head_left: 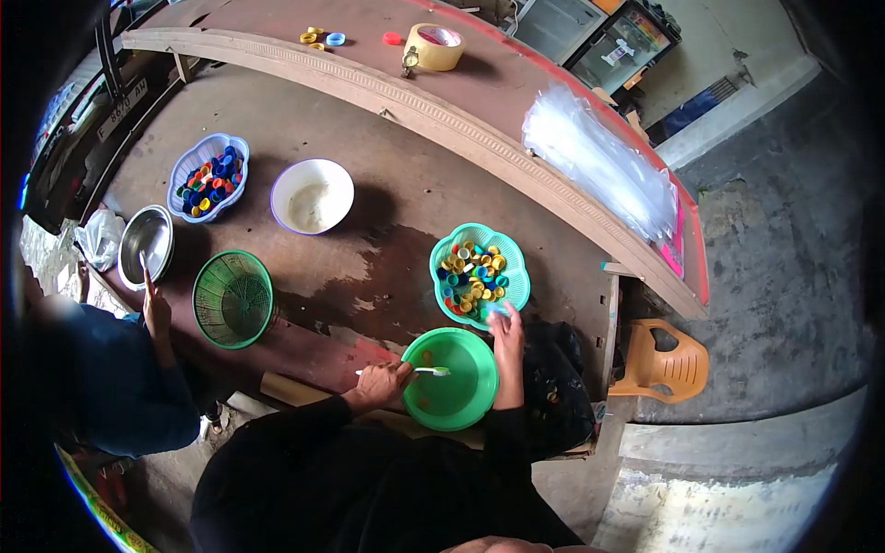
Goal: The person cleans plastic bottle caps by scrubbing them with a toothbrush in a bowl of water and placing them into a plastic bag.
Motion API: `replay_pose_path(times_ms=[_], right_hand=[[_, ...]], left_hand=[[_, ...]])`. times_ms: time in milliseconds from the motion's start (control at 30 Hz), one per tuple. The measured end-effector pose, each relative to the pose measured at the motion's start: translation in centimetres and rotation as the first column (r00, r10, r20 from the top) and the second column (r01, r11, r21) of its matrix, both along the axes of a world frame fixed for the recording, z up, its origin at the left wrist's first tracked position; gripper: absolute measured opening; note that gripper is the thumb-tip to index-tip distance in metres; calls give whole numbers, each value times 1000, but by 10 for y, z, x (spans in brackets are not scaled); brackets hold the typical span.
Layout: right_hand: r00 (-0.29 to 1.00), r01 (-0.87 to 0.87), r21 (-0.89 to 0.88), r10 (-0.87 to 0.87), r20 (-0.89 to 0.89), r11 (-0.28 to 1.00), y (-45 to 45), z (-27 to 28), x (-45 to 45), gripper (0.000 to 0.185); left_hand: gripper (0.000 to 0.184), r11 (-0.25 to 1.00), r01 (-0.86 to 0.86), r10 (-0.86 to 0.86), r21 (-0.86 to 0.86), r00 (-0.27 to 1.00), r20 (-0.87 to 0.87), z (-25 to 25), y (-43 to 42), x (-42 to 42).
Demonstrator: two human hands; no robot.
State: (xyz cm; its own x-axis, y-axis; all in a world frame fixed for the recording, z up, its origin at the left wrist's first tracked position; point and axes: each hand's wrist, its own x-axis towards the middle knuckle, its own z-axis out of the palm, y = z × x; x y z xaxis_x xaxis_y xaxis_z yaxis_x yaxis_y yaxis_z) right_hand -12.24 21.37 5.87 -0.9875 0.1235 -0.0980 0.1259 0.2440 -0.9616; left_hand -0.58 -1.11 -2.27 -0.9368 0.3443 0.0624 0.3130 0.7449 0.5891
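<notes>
My left hand is closed around a toothbrush with a pale green head, held over the left part of a green basin. The basin holds water and a few small yellowish pieces. My right hand is between the basin and a turquoise scalloped basket, its fingertips at the basket's front edge. Those fingers are blurred, and whether they hold anything cannot be made out. Inside the basket lie several bottle caps, yellow, blue, green and red.
Left on the table stand a green mesh basket, white bowl, lilac basket of caps and metal bowl, where a co-worker's hand holds a brush. A black bag lies right; a tape roll sits on the ledge.
</notes>
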Motion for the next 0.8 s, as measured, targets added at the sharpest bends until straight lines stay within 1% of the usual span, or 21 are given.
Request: replay_pose_path(times_ms=[33,67,133,167,200,267,300,333,400,467,500,533,600,633,700,733,800], right_hand=[[992,79,85,-69,-109,993,0,-6,-6,47],[992,75,89,-65,-106,993,-4,-2,-7,47],[991,107,233,-87,-97,967,-13,1,-5,52],[995,78,252,-62,-72,964,-15,-4,0,50],[994,60,198,-41,-98,978,-16,-18,5,41],[988,70,286,-26,-154,956,-18,-36,25,29],[974,71,448,36,-226,891,-16,-49,35,22],[975,26,483,83,-204,875,-13,-62,45,20],[987,-76,528,138,-80,846,-13,-82,68,20],[983,-145,538,185,-19,830,-18,-88,86,25],[974,-175,615,227,-8,769,-23,-88,93,36],[969,-174,625,246,-30,761,-29,-91,98,45],[948,-182,637,305,-87,749,-43,-88,101,41],[949,-177,636,301,-91,751,-45,-92,103,41],[922,-202,773,383,-57,602,-44,-110,106,40],[921,-196,774,384,-65,602,-44,-121,108,40],[963,-192,651,269,-20,735,-44,-131,107,38]], left_hand=[[27,1000,-4,4,3,1000,6,2,-1,1],[28,1000,-10,10,7,1000,7,3,-1,-1],[27,1000,-9,8,20,999,36,-3,-2,-4],[26,1000,0,-2,29,998,64,-5,-3,-2],[26,999,1,-4,33,997,79,-4,-3,-3],[24,999,-17,10,45,986,167,-2,-5,-5],[23,997,-20,10,72,990,144,-7,-5,-5],[23,997,-14,2,76,988,156,-11,-4,-4],[23,989,-30,13,147,993,120,-10,-4,-6],[23,987,-35,20,157,995,99,-14,-3,-6],[23,987,-30,13,156,995,103,-15,-3,-7],[23,988,-24,7,156,994,106,-16,-4,-7],[23,991,-15,1,137,995,101,-16,-4,-6],[22,993,-14,3,121,996,94,-15,-4,-7],[22,993,-4,-6,120,997,83,-17,-5,-7],[21,993,2,-11,120,997,75,-18,-5,-7],[21,993,0,-6,119,999,54,-18,-5,-6]])
